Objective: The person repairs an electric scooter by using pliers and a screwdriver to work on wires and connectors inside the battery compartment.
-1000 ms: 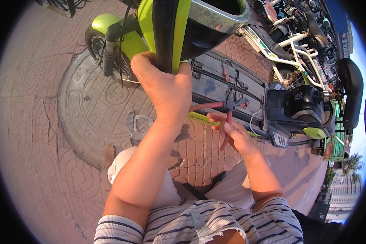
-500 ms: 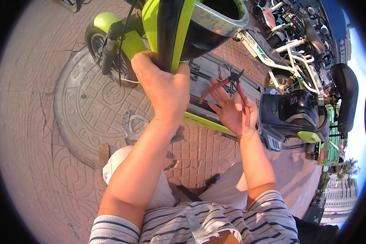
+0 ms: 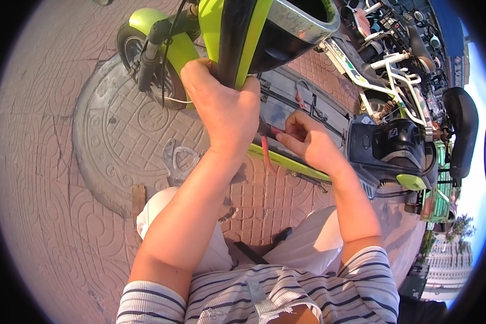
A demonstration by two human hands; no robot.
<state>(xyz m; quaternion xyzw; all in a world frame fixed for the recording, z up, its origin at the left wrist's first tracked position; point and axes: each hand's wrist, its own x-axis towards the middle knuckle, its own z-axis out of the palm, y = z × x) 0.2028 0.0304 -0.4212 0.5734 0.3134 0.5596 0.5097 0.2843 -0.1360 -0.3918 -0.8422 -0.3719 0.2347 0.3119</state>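
My left hand [image 3: 224, 110] is wrapped round the lower end of the lime-green and black front panel [image 3: 237, 38] of an electric scooter. Close beside it, my right hand [image 3: 313, 143] pinches one handle of a pair of red-handled pliers [image 3: 267, 154]. The other handle hangs down past the green side strip [image 3: 286, 163]. The jaws point toward my left hand and are mostly hidden behind it. Behind my right hand lies the open grey footboard [image 3: 321, 94] of the scooter, with loose wires [image 3: 302, 94] in it.
The scooter's front wheel [image 3: 132, 51] stands at the far left beside a round manhole cover [image 3: 108, 124]. A grey metal bracket [image 3: 173, 162] lies on that cover. The black seat base [image 3: 391, 140] is at the right. Other parked bikes [image 3: 394, 70] crowd the back right.
My right hand has moved left and turned over, bringing the pliers from upright above the footboard to beside my left hand. The left hand keeps its hold on the panel.
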